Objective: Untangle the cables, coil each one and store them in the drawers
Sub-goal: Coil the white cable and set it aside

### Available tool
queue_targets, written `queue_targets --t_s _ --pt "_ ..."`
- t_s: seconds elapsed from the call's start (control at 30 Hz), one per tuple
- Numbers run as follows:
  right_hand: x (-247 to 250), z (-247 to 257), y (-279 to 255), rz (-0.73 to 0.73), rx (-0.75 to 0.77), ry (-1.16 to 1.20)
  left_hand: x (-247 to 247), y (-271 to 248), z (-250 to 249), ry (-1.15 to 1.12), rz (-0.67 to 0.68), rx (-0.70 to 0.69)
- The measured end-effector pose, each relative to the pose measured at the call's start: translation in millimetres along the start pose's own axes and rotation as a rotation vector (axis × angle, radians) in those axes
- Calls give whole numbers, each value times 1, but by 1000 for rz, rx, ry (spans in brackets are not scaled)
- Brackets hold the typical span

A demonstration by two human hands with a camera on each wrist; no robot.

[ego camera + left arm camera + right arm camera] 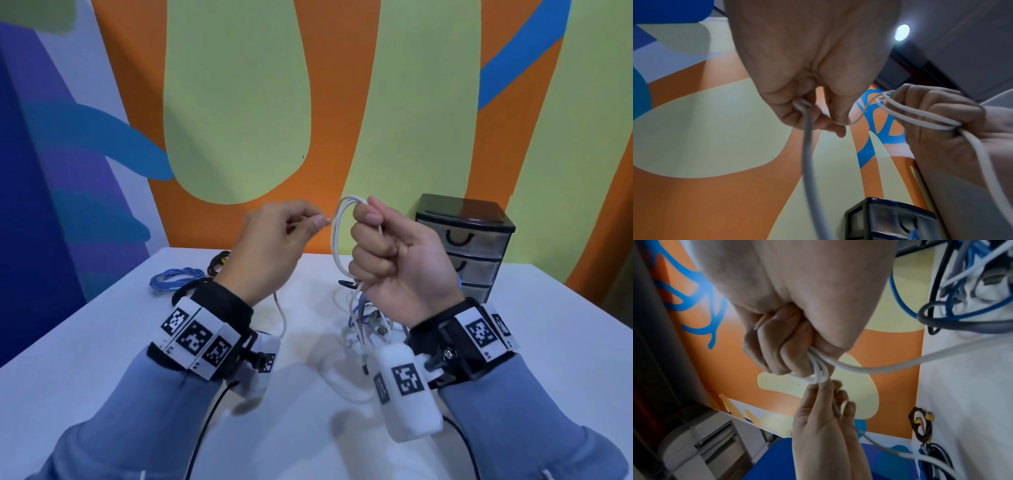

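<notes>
White table [102, 342]: cables [363, 325], drawers [469, 246].

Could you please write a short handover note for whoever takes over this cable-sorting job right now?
Right hand: fist closed round several loops of the white cable, held above the table.
Left hand: fingers pinch the same cable's free run, feeding the next loop.
Done: a blue cable lies coiled at the table's far left, beside a black cable; neither is stored.
Left: finish this coil; untangle the pile of cables below the right hand; coil each one; put everything in the drawer unit at the far right, whose drawers are all shut.
</notes>
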State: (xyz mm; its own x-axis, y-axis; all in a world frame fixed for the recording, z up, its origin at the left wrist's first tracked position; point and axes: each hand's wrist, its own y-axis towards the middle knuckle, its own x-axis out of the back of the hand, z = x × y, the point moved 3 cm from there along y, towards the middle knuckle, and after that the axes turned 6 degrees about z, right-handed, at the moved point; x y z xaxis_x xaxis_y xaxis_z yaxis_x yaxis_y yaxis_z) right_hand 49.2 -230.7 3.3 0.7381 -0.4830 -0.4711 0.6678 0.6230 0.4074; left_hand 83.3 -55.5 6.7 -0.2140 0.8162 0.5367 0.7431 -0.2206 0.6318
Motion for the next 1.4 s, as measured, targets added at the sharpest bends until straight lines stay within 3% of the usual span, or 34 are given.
queue_targets --t_s 0.1,0.23,0.37,0.47,0.7,1.0,1.17,1.3,1.4 --pt "1 -3 1 0 25 36 -9 -3 -5 67 36 -8" --pt "6 -8 6 -52 36 23 -15 -6 -7 -313 191 74" --pt "23 -3 8 -250 110 -179 -17 -10 -11 -611 255 266" --pt "32 -3 8 -388 171 -323 -18 -11 -14 -722 269 322" --pt "37 -15 12 -545 243 -851 -22 -13 -16 -511 179 252" --pt "37 -24 12 -568 256 -963 -18 -11 -20 -343 -55 129" --pt "40 -18 11 -588 319 -1063 -17 -12 -29 -511 -94 -25" --pt "41 -14 8 -641 353 -1135 -15 -10 -24 -750 -50 173" --pt "40 -12 8 -647 324 -1033 -12 -8 -20 -889 22 306"
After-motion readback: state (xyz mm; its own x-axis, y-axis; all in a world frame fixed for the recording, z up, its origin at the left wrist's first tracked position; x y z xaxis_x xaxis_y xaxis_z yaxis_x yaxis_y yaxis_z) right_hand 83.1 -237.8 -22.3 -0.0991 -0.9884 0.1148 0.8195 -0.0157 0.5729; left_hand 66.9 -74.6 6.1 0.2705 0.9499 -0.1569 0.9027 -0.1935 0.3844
